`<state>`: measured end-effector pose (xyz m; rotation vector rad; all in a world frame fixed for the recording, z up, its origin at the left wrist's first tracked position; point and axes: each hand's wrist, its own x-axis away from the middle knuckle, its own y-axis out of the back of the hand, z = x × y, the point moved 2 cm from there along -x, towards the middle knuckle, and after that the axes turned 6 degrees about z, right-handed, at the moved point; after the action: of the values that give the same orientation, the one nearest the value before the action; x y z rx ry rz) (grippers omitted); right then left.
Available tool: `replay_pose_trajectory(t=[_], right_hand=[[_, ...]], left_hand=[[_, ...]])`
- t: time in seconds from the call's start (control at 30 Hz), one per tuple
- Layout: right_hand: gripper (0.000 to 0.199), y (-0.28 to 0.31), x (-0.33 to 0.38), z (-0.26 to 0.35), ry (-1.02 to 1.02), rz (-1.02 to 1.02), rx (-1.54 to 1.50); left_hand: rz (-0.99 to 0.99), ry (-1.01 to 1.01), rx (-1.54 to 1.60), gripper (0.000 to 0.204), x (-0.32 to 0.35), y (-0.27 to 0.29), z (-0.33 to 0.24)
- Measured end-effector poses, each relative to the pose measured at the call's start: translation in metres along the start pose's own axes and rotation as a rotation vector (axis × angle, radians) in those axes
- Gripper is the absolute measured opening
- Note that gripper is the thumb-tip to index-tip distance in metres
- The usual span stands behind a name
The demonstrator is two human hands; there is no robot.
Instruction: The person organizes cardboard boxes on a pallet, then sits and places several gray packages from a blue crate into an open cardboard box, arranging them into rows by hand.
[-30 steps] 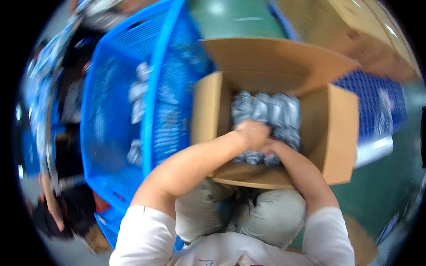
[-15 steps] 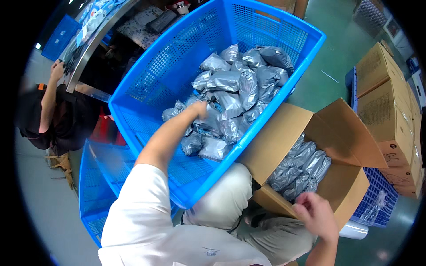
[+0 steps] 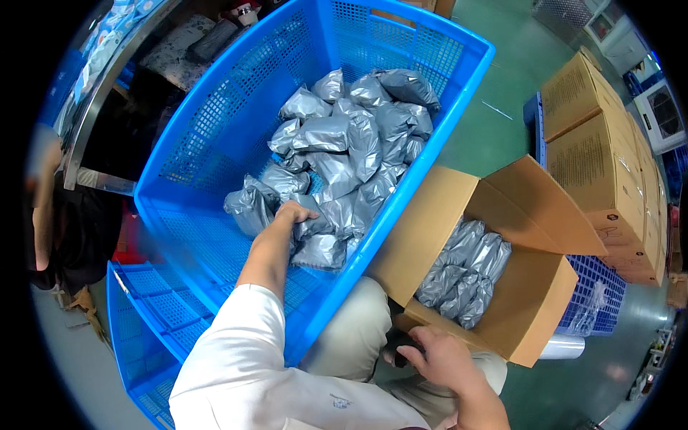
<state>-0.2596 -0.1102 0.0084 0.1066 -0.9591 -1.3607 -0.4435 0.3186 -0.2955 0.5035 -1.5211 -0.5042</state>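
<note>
Your left hand (image 3: 295, 213) reached into the blue plastic mesh crate (image 3: 215, 143), fingers closing on a silver foil pouch (image 3: 315, 228); your right hand (image 3: 441, 358), fingers loosely spread, steadied the open cardboard box (image 3: 530, 315). Lifting the pouch across probably followed.

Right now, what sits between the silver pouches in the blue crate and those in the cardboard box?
In the head view, the blue plastic mesh crate's near wall and the brown cardboard box's inner flap.
</note>
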Motion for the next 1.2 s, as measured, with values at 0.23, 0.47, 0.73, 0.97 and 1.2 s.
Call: replay_pose_trajectory(t=[0.23, 0.47, 0.73, 0.97, 1.2], right_hand=[[0.032, 0.021, -0.013, 0.005, -0.052, -0.082, -0.344], [0.066, 0.062, -0.024, 0.024, 0.306, -0.513, -0.259], [0.087, 0.122, -0.071, 0.112, 0.655, -0.461, -0.112], [0.063, 0.078, -0.048, -0.017, 0.274, -0.582, -1.03], [0.077, 0.123, 0.025, -0.035, 0.907, -0.381, -1.473]], left_hand=[[-0.34, -0.246, -0.342, 0.088, 0.039, 0.085, -0.007], [-0.415, -1.11, -0.348, 0.067, 0.241, 0.208, -0.052], [0.054, -1.795, 0.272, 0.04, 0.445, 0.195, -0.103], [-0.382, -1.025, 0.21, 0.041, 0.209, 0.181, -0.086], [-0.437, 0.413, 0.45, 0.115, 0.061, 0.137, 0.045]])
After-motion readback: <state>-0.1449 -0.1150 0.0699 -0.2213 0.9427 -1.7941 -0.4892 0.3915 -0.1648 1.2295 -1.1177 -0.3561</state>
